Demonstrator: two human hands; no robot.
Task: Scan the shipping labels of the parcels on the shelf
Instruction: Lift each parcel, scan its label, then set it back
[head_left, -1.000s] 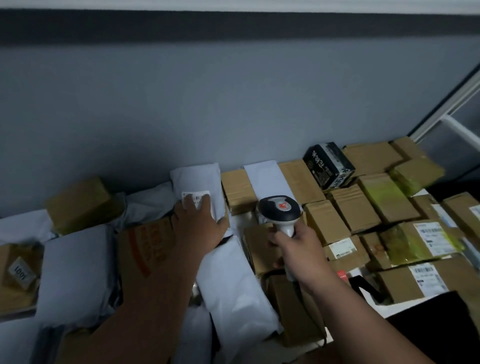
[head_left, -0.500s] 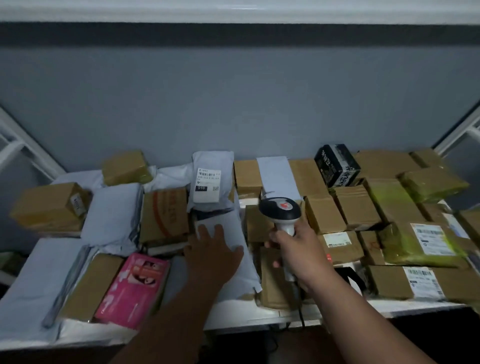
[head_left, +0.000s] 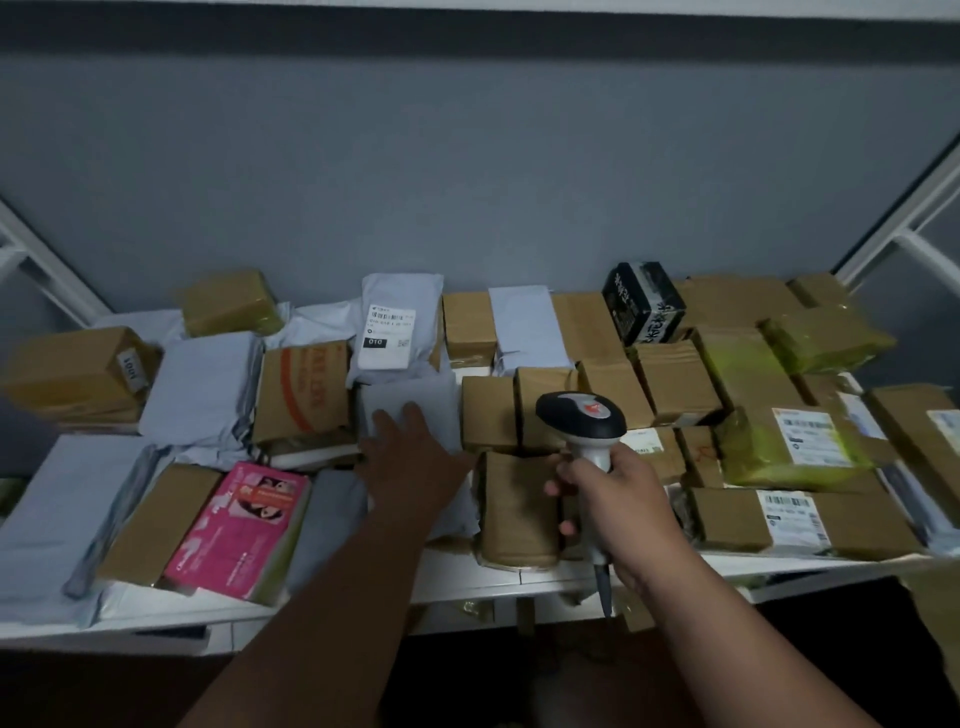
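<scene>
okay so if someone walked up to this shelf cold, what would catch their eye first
Probably the bright pink box at the front left, the one vivid colour among brown cartons and grey mailers. Next, the barcode scanner gripped in the right hand at centre, while the left hand rests on a grey mailer.

Label (head_left: 389, 336) reads "010"; brown box (head_left: 78, 371) tag "1001".

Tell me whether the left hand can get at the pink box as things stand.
Probably yes. The left hand rests open on a grey mailer, holding nothing, and the pink box lies uncovered on top just to its left near the shelf's front edge.
</scene>
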